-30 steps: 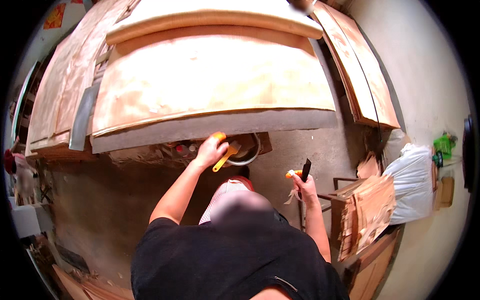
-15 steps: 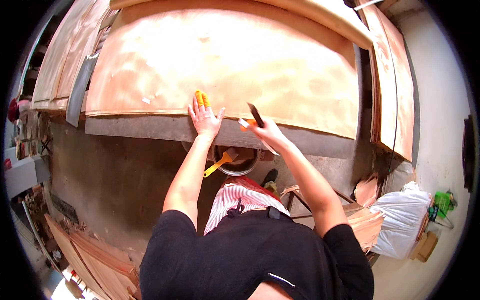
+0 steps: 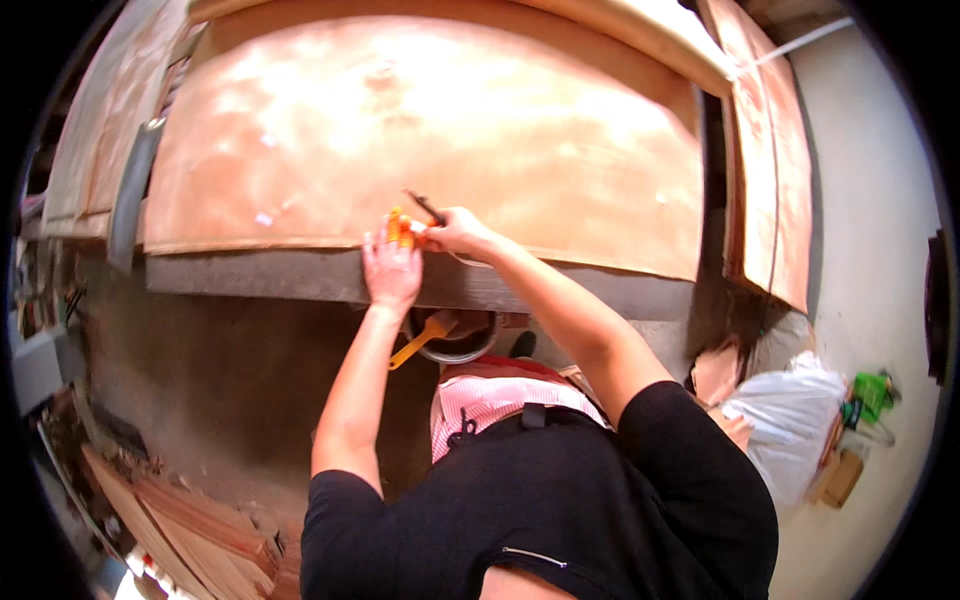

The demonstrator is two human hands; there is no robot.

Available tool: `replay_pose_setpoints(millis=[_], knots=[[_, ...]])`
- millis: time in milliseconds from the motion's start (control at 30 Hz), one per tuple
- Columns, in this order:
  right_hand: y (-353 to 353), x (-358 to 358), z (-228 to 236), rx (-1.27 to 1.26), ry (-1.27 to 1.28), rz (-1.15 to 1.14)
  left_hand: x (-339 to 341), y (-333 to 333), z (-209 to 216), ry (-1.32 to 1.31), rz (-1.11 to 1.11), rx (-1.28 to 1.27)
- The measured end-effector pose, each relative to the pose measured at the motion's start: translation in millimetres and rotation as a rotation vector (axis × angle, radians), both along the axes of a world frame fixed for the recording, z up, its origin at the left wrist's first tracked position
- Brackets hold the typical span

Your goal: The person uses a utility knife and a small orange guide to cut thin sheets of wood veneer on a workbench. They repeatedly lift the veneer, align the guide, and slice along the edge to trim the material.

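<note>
My left hand lies on the near edge of a pale wood veneer sheet, fingers stretched out, with yellow-orange covers on some fingertips. Close against those fingertips, my right hand is closed around a dark, narrow knife-like tool; its pointed end angles up and left over the sheet. Something small and white shows at the right fingers, and a pale strip hangs below that hand. Motion blur hides the exact contact between the fingers.
Under the grey table edge stands a round metal pot with a yellow-handled brush across it. A long roll lies along the sheet's far side. Veneer stacks flank the table; a white sack sits at right.
My right hand has moved left with the tool, up to my left fingertips. My left hand has shifted slightly left and nearer. The whole view has shifted a little.
</note>
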State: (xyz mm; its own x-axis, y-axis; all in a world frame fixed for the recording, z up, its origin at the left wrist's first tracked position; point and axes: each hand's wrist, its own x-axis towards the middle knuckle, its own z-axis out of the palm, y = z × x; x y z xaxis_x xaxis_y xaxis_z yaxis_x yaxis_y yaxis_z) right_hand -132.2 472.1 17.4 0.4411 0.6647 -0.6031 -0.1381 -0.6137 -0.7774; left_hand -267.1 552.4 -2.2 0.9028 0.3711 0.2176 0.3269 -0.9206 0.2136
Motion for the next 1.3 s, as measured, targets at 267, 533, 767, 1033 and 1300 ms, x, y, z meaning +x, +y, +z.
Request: replay_pose_setpoints(millis=[267,533,767,1033,1300], knots=[[-20.9,67.8,37.9,-0.227,-0.481,0.523,5.4,-4.7,26.3,0.248,0.019,0.086],[-234.4,64.8,52.5,0.041,0.253,0.089,19.0,-13.0,34.0,0.335,0.038,0.161],[-417.2,124.7,49.7,0.212,0.536,-0.298,129.3,-34.1,108.5,0.680,0.196,-0.151],[-534.9,219.1,50.9,0.390,0.570,-0.563,420.2,-185.0,175.1,0.061,-0.357,0.141],[-622.2,253.0,28.5,0.327,0.567,-0.760,616.4,-261.5,152.3,0.365,-0.204,0.326]])
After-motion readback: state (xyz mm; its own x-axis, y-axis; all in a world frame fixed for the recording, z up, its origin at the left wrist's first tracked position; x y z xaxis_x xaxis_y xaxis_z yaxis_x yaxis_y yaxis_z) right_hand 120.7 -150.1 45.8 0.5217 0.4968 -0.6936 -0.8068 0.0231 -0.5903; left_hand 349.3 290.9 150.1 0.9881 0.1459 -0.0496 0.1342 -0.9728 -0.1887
